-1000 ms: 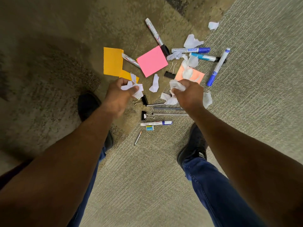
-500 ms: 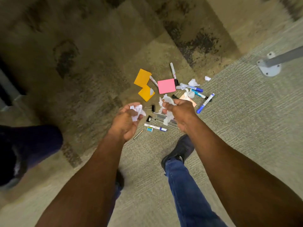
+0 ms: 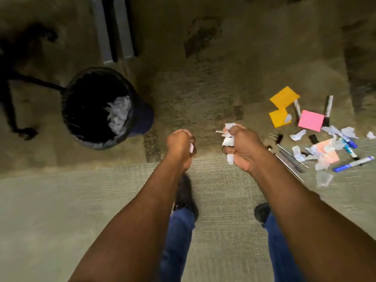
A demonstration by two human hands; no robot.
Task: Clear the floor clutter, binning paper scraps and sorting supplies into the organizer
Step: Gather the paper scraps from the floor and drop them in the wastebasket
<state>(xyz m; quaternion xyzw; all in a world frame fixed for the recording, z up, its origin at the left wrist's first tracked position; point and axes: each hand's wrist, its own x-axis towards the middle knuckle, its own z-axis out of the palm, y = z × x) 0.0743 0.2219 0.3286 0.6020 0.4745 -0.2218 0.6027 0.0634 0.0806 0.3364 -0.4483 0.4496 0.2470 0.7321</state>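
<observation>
carrying crumpled white paper scraps point(image 3: 227, 137) in both fists, the person faces a round black bin with a dark liner point(image 3: 130, 110) that sits on the floor in the middle left of the frame, up and to the left of both hands. the left hand point(image 3: 180, 144) is nearer it, curled tight around a small scrap that barely shows. the right hand point(image 3: 243, 148) is clenched on the bigger wad, with the remaining clutter lying at the right edge.
</observation>
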